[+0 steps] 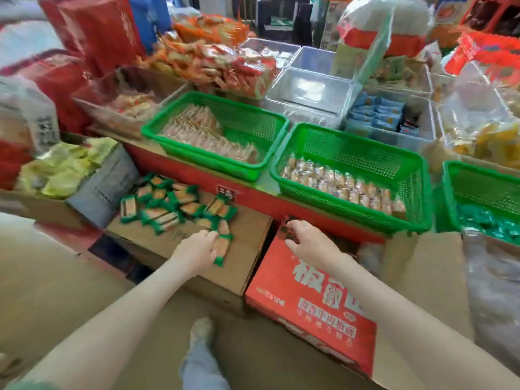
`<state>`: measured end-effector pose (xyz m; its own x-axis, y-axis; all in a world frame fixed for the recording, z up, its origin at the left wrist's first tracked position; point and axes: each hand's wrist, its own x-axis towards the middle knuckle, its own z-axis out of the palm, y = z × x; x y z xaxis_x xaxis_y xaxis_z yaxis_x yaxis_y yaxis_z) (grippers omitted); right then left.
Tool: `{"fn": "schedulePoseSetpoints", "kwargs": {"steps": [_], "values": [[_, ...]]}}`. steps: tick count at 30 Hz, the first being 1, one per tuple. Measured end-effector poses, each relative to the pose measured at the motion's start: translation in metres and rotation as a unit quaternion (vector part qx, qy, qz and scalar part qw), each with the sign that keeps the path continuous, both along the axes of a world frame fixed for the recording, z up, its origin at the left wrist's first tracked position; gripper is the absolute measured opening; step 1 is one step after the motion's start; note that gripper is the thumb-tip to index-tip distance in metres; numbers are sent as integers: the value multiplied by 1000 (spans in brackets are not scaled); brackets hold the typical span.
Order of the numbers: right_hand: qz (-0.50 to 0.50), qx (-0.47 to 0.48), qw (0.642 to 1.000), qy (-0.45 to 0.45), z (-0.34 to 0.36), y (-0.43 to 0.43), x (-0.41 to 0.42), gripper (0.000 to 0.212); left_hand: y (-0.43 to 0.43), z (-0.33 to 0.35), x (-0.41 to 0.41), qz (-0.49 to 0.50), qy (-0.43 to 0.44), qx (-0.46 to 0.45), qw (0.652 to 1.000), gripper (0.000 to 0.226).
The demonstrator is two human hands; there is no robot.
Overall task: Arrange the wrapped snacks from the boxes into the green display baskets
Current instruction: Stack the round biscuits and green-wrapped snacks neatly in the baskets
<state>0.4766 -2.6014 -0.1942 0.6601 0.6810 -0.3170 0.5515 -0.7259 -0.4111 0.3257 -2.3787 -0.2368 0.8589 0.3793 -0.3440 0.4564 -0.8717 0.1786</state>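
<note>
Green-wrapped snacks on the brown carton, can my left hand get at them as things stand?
Probably yes. Your left hand is right at the nearest of the green-wrapped snacks, which lie loose and uncovered on top of the brown carton, with nothing between. Motion blur hides whether the fingers grip one.

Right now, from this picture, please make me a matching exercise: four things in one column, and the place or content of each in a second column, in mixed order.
Column 1
1. left hand
2. right hand
3. left green basket
4. middle green basket

Column 2
A. on the red box
B. pale pink flat packets inside
C. at the green-wrapped snacks on the brown box
D. yellowish wrapped snacks in a row along its near side

Pairs: 1-C, 2-A, 3-B, 4-D
</note>
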Motion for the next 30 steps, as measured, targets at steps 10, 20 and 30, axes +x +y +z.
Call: {"fn": "schedulePoseSetpoints", "kwargs": {"steps": [10,20,30], "values": [[-76,-108,985,110,-145,242,-5,64,248,-93,12,-68,79,54,993,61],[153,-227,962,7,-225,264,-2,73,246,-181,66,-340,47,10,939,65],[77,-171,980,-60,-237,249,25,43,237,-205,111,-369,-2,-5,929,70]]}}
